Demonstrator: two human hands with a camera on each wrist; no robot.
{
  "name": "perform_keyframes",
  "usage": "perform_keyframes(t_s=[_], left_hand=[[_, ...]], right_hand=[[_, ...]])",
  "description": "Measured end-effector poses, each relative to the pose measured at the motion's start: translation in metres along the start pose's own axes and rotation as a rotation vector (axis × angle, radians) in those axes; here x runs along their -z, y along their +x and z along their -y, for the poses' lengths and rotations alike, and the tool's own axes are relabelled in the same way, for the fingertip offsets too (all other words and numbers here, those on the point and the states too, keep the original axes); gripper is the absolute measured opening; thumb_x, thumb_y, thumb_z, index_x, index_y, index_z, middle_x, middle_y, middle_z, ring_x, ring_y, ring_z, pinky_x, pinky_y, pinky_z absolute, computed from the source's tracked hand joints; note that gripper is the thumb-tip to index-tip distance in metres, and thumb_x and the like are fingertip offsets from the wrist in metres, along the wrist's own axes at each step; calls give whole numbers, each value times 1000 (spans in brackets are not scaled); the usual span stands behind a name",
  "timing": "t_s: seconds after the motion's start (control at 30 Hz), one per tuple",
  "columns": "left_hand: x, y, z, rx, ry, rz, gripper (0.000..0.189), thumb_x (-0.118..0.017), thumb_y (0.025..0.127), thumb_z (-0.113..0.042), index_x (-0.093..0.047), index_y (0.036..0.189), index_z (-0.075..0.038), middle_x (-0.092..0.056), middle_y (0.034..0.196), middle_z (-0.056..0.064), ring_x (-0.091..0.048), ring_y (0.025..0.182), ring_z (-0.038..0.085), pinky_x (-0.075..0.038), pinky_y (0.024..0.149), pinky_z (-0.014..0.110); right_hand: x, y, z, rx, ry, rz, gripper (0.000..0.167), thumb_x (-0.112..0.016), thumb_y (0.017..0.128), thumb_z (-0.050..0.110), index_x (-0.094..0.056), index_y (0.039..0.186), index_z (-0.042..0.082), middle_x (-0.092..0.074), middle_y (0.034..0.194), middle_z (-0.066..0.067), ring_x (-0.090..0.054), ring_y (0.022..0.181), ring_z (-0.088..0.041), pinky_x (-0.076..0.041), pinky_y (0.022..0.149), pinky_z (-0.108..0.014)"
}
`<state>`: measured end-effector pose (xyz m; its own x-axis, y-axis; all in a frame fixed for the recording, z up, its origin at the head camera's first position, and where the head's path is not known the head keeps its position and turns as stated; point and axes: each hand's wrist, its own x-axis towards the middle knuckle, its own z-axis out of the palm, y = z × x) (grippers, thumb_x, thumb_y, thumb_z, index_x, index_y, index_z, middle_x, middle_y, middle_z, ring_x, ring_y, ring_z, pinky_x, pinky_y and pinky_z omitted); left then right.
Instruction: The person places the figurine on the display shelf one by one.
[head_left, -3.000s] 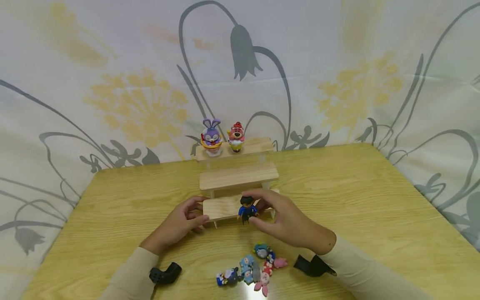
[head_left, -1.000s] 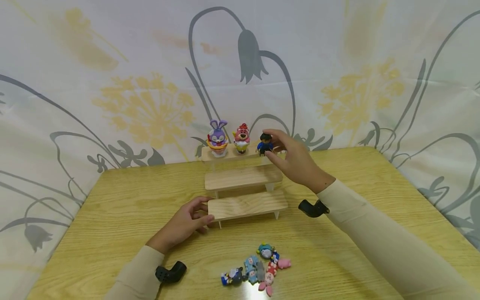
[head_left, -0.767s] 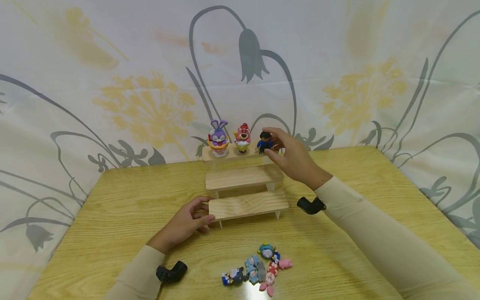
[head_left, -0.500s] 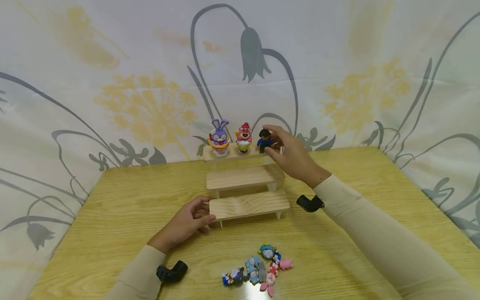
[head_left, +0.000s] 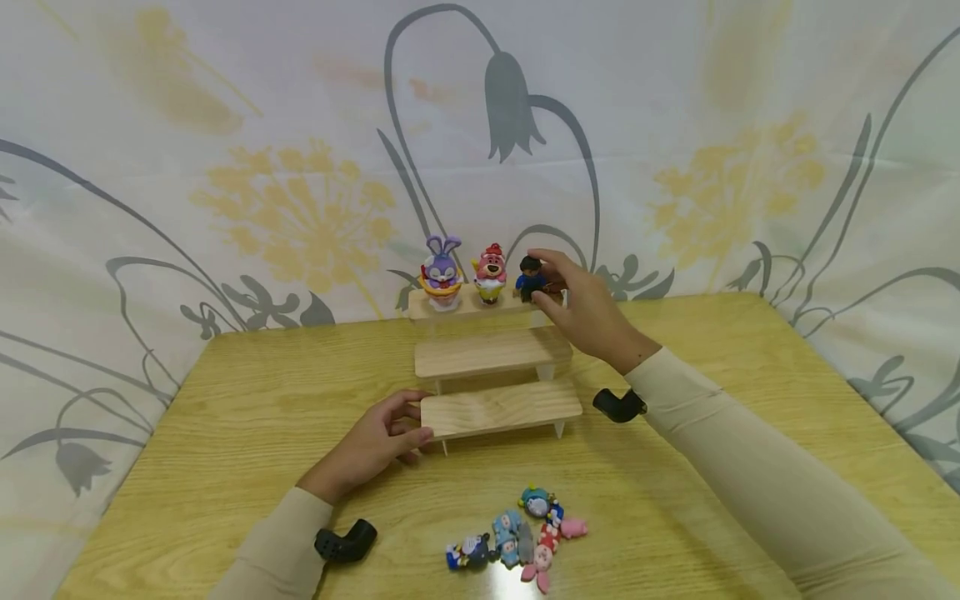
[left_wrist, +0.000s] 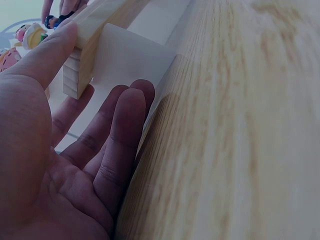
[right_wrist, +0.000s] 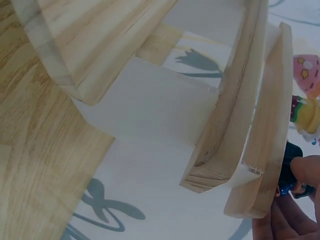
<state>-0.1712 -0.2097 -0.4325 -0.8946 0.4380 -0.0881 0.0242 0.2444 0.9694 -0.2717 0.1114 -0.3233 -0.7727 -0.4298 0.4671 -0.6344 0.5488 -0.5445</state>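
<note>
A three-step wooden display stand (head_left: 501, 409) is on the table. My left hand (head_left: 378, 443) holds the left end of its lowest step, thumb on top and fingers at the end and below, as the left wrist view shows. At the right end of the top step, my right hand (head_left: 588, 312) pinches a small toy figure (head_left: 529, 277) with black hair, blue sleeves and dark trousers. The figure is upright on or just over that step. To its left stand a pink bear figure (head_left: 491, 273) and a purple rabbit figure (head_left: 441, 275).
Several small figures lie in a cluster before the stand, among them a red-and-pink one with long ears (head_left: 543, 557), a pink pig (head_left: 573, 527) and a dark-headed one (head_left: 469, 552). A patterned cloth (head_left: 300, 108) hangs behind the table.
Over three seconds my right hand has carried the toy figure from over the lowest step up to the top step's right end. Lately it has barely moved. My left hand stays at the stand.
</note>
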Motion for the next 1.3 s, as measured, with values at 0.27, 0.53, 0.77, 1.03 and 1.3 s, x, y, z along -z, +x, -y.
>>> perform_keyframes(t_s=[0.27, 0.53, 0.77, 1.03, 1.3], left_hand=[[1, 0, -1, 8, 10, -2, 61, -65, 99, -28, -38, 150, -7, -51, 131, 23, -68, 97, 18, -60, 76, 36], [1, 0, -1, -8, -2, -5, 62, -65, 99, -27, -38, 149, -3, -51, 131, 25, -68, 99, 23, -60, 76, 35], [1, 0, 0, -3, -2, 3, 61, -64, 100, -26, -37, 149, -4, -50, 132, 25, -68, 98, 21, -60, 76, 35], [1, 1, 1, -1, 5, -6, 60, -65, 99, -26, -38, 148, -4, -52, 131, 24, -68, 98, 21, -60, 75, 36], [0, 0, 0, -9, -1, 0, 61, -65, 99, -26, -38, 149, -3, -50, 130, 25, -68, 98, 24, -60, 75, 35]], right_hand=[[-1, 1, 0, -16, -2, 2, 59, -62, 99, 6, -37, 152, 8, -60, 133, -24, -67, 107, -33, -56, 86, -45], [-5, -3, 0, -31, 39, -16, 73, -63, 98, 7, -23, 159, 13, -49, 147, -22, -59, 124, -36, -51, 103, -46], [-9, -20, -1, -1, 87, -113, 70, -64, 98, 10, -27, 157, 8, -39, 154, -20, -41, 141, -36, -36, 115, -51], [-18, -45, 13, 62, 127, -243, 51, -61, 97, 6, -44, 145, 1, -50, 144, -18, -47, 134, -32, -39, 110, -52], [-29, -67, 24, 105, 148, -272, 44, -62, 95, 2, -52, 138, 2, -56, 135, -15, -52, 127, -28, -45, 101, -47]])
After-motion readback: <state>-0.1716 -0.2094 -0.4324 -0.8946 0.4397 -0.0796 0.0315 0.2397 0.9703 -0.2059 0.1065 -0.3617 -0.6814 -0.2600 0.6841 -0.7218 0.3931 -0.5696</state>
